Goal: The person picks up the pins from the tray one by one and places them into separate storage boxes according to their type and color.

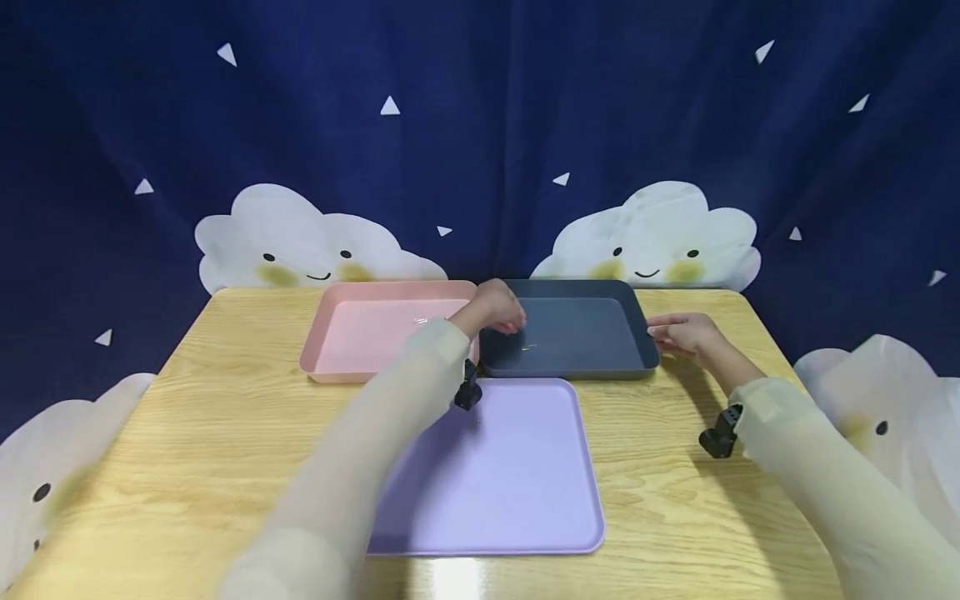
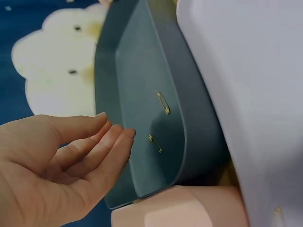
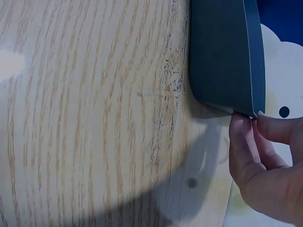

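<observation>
My left hand hovers over the left end of the dark blue-grey tray. In the left wrist view its fingers are loosely bent, thumb near the fingertips, and nothing shows between them. Beyond those fingertips, a gold safety pin and a second gold safety pin lie on the tray's floor. At the tray's right end my right hand pinches the rim between thumb and fingers, as the right wrist view shows.
A pink tray with small pins in it stands against the dark tray's left side. In front lies a flat lilac tray, with a pin on it. All rest on a wooden table before a dark blue curtain.
</observation>
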Motion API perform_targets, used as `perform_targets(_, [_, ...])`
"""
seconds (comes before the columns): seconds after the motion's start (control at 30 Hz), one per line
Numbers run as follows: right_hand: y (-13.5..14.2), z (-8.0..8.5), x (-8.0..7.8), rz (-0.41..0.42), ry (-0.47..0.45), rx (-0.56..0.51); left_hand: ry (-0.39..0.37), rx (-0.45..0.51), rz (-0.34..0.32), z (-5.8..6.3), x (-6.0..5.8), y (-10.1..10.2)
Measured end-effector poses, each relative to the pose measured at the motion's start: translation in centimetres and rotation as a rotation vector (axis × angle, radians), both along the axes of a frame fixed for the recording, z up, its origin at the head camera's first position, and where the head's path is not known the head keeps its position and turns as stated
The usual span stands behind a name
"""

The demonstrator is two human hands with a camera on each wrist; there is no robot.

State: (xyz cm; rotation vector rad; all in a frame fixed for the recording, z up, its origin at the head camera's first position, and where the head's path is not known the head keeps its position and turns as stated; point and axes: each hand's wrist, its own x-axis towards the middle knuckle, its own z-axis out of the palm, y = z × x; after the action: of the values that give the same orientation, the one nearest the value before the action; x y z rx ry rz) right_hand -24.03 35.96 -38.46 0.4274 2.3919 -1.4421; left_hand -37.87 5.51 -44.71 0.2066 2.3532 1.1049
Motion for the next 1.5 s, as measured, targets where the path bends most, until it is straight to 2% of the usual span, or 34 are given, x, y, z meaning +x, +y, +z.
perform_targets(0.03, [0.1, 0.0, 0.0, 0.003, -0.001, 0.006, 0.009, 0.035, -0.016, 0.0, 0.4, -0.3])
perform_targets(0.07, [0.2, 0.0, -0.1, 0.006, -0.003, 0.012, 0.005, 0.064, -0.014, 2.3, 2.9, -0.8])
perform_targets(0.1, [0.3, -0.1, -0.1, 0.012, -0.005, 0.014, 0.027, -0.039, 0.052, 5.9, 6.3, -1.0])
perform_targets(0.13, [0.4, 0.0, -0.1, 0.015, -0.007, 0.009, 0.045, -0.037, 0.046, 8.7, 9.1, -1.6])
perform_targets(0.2, [0.6, 0.0, -0.1, 0.028, -0.011, 0.004, 0.08, -0.04, 0.032, 11.5, 12.3, -2.6])
perform_targets(0.23, [0.6, 0.0, -0.1, 0.033, -0.011, 0.001, 0.083, -0.03, 0.021, 12.2, 13.3, -3.1])
perform_targets(0.3, [0.7, 0.0, -0.1, 0.042, -0.011, -0.013, 0.091, -0.011, 0.005, 12.3, 14.1, -4.0])
perform_targets(0.37, [0.6, 0.0, 0.0, 0.046, -0.009, -0.015, 0.112, 0.0, -0.021, 11.3, 13.9, -4.8])
perform_targets(0.47, [0.4, 0.1, 0.0, 0.049, -0.009, -0.012, 0.126, 0.006, -0.04, 11.7, 15.7, -6.1])
perform_targets(0.57, [0.3, 0.2, 0.0, 0.045, -0.014, -0.002, 0.138, -0.008, -0.07, 11.5, 17.2, -7.0])
perform_targets(0.73, [0.1, 0.3, 0.0, 0.035, -0.021, -0.001, 0.146, -0.116, -0.192, 10.4, 19.0, -7.9])
perform_targets(0.83, [0.1, 0.3, 0.0, 0.036, -0.015, 0.0, 0.159, -0.186, -0.231, 9.5, 19.6, -8.1])
perform_targets(1.07, [0.2, 0.1, 0.1, 0.034, -0.014, -0.024, 0.223, -0.306, -0.18, 7.6, 20.1, -8.3])
perform_targets(1.33, [0.1, 0.0, 0.2, 0.019, -0.011, -0.014, 0.363, -0.407, -0.131, 6.0, 20.2, -7.5])
perform_targets(1.5, [0.1, 0.1, 0.1, 0.014, -0.014, -0.021, 0.359, -0.435, -0.129, 5.7, 19.8, -7.1])
